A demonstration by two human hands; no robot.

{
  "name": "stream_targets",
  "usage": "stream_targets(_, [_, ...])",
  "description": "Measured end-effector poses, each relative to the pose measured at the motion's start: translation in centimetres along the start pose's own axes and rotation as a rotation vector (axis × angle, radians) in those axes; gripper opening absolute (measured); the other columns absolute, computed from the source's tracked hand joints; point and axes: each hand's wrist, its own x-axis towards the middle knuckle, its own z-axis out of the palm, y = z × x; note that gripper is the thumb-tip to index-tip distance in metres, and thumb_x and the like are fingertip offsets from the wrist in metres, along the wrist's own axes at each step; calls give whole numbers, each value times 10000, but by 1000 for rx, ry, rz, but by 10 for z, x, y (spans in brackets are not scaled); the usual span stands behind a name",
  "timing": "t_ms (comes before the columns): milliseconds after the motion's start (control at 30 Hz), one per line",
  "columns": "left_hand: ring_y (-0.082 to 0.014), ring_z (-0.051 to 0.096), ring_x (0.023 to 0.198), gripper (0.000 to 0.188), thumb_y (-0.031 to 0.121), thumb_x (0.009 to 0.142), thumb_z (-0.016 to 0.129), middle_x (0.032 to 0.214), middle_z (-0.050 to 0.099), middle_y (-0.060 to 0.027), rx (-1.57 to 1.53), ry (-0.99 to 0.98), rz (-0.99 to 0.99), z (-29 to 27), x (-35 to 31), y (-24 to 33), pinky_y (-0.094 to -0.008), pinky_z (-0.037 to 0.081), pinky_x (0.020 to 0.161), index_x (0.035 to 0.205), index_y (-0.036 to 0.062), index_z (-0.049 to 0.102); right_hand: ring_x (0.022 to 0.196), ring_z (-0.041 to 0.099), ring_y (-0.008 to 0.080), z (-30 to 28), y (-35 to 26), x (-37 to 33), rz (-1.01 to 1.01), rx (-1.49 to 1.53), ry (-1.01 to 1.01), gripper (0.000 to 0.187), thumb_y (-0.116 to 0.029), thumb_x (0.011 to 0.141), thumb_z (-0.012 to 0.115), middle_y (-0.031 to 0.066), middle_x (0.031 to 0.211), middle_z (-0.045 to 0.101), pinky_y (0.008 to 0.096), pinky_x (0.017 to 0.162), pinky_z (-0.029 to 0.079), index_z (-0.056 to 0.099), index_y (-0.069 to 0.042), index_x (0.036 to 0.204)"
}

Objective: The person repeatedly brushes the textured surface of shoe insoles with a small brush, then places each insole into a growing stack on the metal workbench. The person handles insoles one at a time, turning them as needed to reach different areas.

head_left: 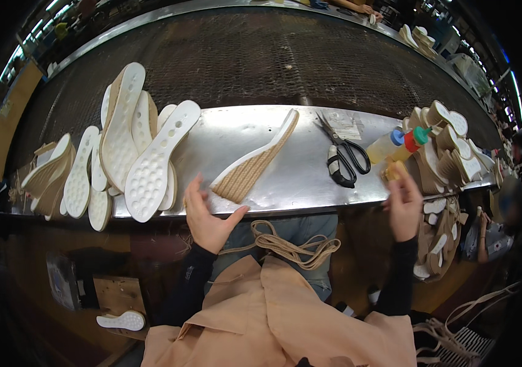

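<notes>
A wedge shoe sole (pixel 256 160) with a white top edge and tan woven-looking side lies on its side on the metal bench edge. Beside its thick heel end, my left hand (pixel 205 215) is open, thumb stretched to the right; whether it touches the sole is unclear. My right hand (pixel 404 205) is farther right, its fingers drawn together around a small yellowish thing (pixel 389 172), blurred and partly hidden. Black-handled scissors (pixel 343 156), one handle wrapped in white, lie between the sole and that hand. Just beyond it are a blue-capped bottle (pixel 384 147) and a red-and-green-topped bottle (pixel 412 142).
White-and-tan wedge soles (pixel 163 162) are piled at the left, and more soles (pixel 450 147) are stacked at the right. Behind the metal strip runs a dark mesh conveyor (pixel 236 55). Tan cord (pixel 291 248) lies across my lap. Another person's hand (pixel 368 11) shows across the belt.
</notes>
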Motion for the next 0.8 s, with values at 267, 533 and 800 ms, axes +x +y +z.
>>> stream_targets(267, [-310,620,1102,701,130,650,885,1217,616,-203,-512,32,-31,9,5,-20,-400,501,933,1228,-4,513,583,524,72,127,-48,-64,12,165,-421,347,-6,901,641,48,841,608,223,506,418,632,-11,1248])
stream_targets(533, [-335,631,1049,571,136,620,889,1178,627,-170,-383,21,109,5,8,-21,-382,510,895,1096,49,587,585,488,107,184,-63,-61,-176,172,-478,338,-7,860,665,86,924,623,246,514,396,652,-7,1198])
stream_targets(800, [-313,651,979,501,100,610,878,1117,653,-145,-435,-29,36,6,11,-21,-373,523,830,1018,52,590,574,472,85,194,-63,-62,-144,177,-504,333,-6,867,659,87,941,624,238,500,385,650,-2,1200])
